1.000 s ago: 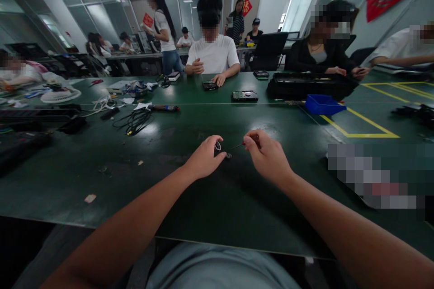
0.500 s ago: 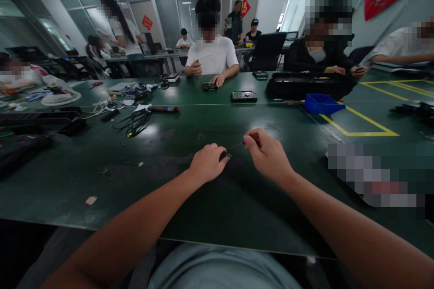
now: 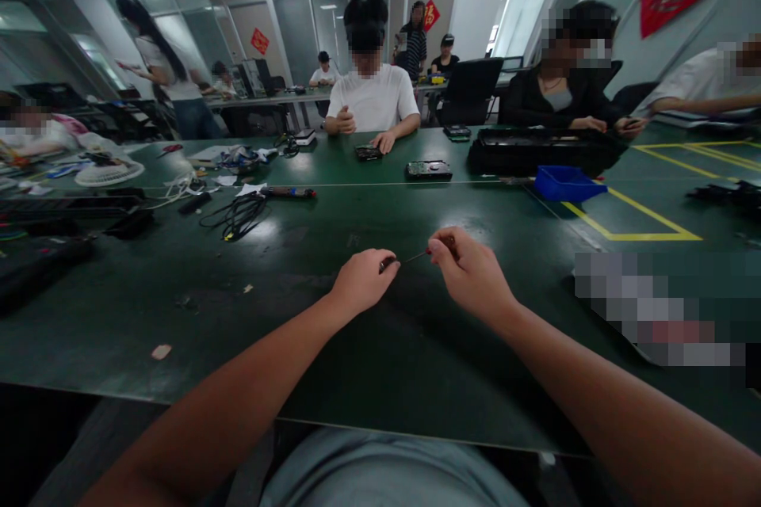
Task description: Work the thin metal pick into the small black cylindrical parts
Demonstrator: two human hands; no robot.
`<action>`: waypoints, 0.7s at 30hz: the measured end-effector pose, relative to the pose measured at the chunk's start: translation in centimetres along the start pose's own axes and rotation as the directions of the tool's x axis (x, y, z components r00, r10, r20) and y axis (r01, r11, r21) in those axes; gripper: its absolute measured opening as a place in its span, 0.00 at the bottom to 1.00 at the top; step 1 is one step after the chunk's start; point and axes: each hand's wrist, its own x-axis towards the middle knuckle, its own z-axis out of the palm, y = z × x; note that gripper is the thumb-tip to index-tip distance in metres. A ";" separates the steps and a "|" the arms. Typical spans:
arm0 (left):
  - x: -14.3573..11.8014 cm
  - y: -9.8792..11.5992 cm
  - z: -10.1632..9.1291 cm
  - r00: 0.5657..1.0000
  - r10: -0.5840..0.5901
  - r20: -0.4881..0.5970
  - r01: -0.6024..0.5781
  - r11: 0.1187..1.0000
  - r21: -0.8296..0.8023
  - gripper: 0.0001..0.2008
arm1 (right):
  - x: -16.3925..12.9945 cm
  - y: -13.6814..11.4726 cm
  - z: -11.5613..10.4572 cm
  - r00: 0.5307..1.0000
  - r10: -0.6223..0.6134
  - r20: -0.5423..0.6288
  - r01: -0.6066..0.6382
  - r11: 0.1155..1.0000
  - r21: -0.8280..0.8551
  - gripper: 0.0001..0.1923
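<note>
My left hand (image 3: 361, 283) is closed on a small dark part (image 3: 388, 262), which shows between the thumb and fingers; its kind is too small to make out. My right hand (image 3: 472, 268) pinches a thin screwdriver (image 3: 415, 257) with a bit of red where the shaft meets the handle. The handle is mostly hidden in my fingers. The shaft points left, its tip close to the dark part; whether they touch I cannot tell. Both hands are low over the green table (image 3: 357, 364).
Across the table a person's hand rests by a hard drive (image 3: 369, 152); another hard drive (image 3: 429, 169) lies nearby. A blue bin (image 3: 567, 184) and a long black unit (image 3: 544, 149) stand right of it. Black cable (image 3: 238, 215) and an electric screwdriver (image 3: 290, 192) lie left.
My left hand has turned the dark part, so that it now shows higher between thumb and fingers. The right hand and screwdriver are nearly still. A standing person in the background moved left.
</note>
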 end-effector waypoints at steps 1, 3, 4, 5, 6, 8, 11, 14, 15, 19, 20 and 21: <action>0.1 -0.4 -0.4 0.999 -0.012 -0.040 0.010 0.999 -0.052 0.15 | 0.0 0.0 0.0 1.000 -0.005 -0.002 0.005 1.000 0.001 0.12; 0.6 -1.2 -1.4 0.991 -0.058 -0.123 0.040 0.989 -0.145 0.15 | 0.0 0.0 -0.1 1.000 -0.017 -0.002 0.017 1.000 0.010 0.12; 0.9 -1.7 -2.1 0.982 -0.096 -0.160 0.065 0.980 -0.191 0.15 | -0.1 0.0 -0.1 1.000 -0.021 0.003 0.020 1.000 0.015 0.12; 1.2 -2.2 -2.8 0.971 -0.142 -0.194 0.094 0.966 -0.240 0.15 | -0.1 0.0 0.0 1.000 -0.023 0.009 0.022 1.000 0.020 0.12; 1.5 -2.7 -3.5 0.955 -0.194 -0.225 0.122 0.947 -0.298 0.15 | -0.1 0.1 0.0 1.000 -0.024 0.012 0.024 0.999 0.025 0.12; 2.0 -3.8 -5.2 0.911 -0.307 -0.274 0.160 0.878 -0.452 0.15 | 0.0 0.2 0.0 1.000 -0.022 0.011 0.021 0.999 0.031 0.12; 2.3 -5.5 -8.1 0.829 -0.489 -0.273 0.147 0.660 -0.737 0.14 | 0.0 0.3 0.1 1.000 -0.019 0.007 0.019 0.999 0.027 0.12; 1.4 -7.6 -11.4 0.745 -0.653 -0.134 0.114 0.323 -0.940 0.10 | 0.0 0.3 0.0 1.000 -0.025 0.017 0.024 0.999 0.026 0.12; 0.8 -8.4 -12.6 0.720 -0.690 -0.078 0.101 0.215 -0.971 0.09 | 0.0 0.3 0.0 0.999 -0.026 0.019 0.025 0.999 0.027 0.12; -2.5 -12.0 -17.2 0.641 -0.767 -0.023 0.113 0.123 -0.986 0.12 | 0.1 0.3 0.0 1.000 -0.021 0.020 0.020 1.000 0.021 0.12; -3.5 -13.0 -18.2 0.620 -0.784 -0.017 0.113 0.111 -0.987 0.14 | 0.1 0.3 0.0 1.000 -0.019 0.019 0.019 1.000 0.018 0.12; -4.5 -13.9 -19.2 0.603 -0.798 -0.014 0.108 0.098 -0.989 0.14 | 0.1 0.4 0.1 1.000 -0.018 0.018 0.018 1.000 0.016 0.12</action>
